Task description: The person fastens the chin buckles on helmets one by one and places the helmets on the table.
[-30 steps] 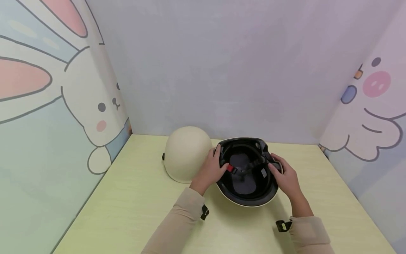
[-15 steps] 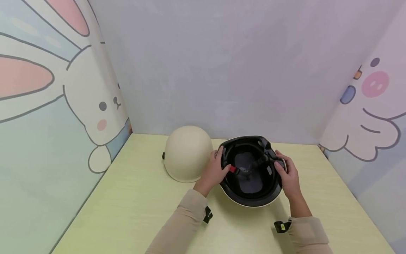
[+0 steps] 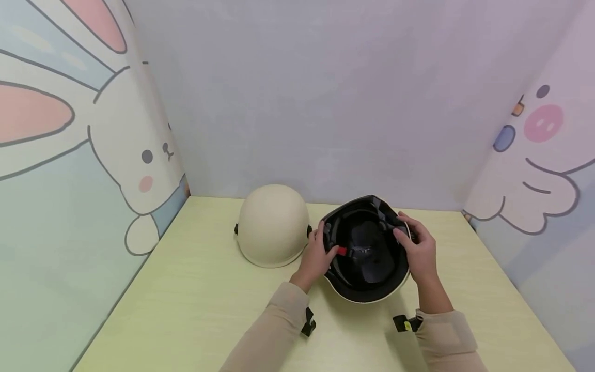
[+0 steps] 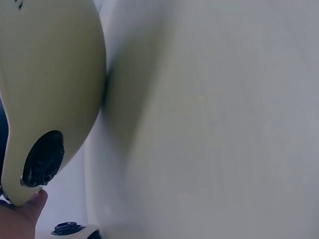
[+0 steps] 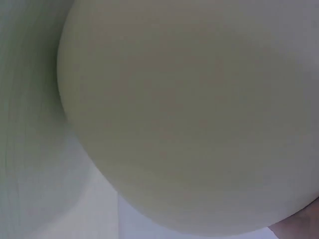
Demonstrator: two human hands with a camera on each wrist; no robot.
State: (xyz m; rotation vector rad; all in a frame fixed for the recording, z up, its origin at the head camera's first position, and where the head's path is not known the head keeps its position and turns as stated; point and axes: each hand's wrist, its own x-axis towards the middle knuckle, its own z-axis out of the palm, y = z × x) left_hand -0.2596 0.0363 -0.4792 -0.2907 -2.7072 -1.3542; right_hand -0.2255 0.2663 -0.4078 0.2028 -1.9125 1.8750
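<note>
Both hands hold an upturned helmet (image 3: 364,294) by opposite sides of its rim, its black padded inside facing up. My left hand (image 3: 314,262) grips the left side, thumb inside by a red buckle (image 3: 341,251). On the right side, my right hand (image 3: 422,254) grips with its thumb over the edge and fingers outside. In the left wrist view the cream shell (image 4: 55,79) carries a black round fitting (image 4: 44,159), with a fingertip just below it. The right wrist view is filled by the smooth shell (image 5: 189,114), part of the hand showing at lower right.
A second cream helmet (image 3: 273,225) sits dome up just left of the held one, with black fittings on its sides. Both are on a pale yellow-green table (image 3: 195,305). A grey back wall (image 3: 325,103) and cartoon-printed side walls enclose it.
The held helmet has turned and tilted between the hands, its far rim now more pointed. The left hand has shifted slightly right, uncovering the second helmet's right fitting.
</note>
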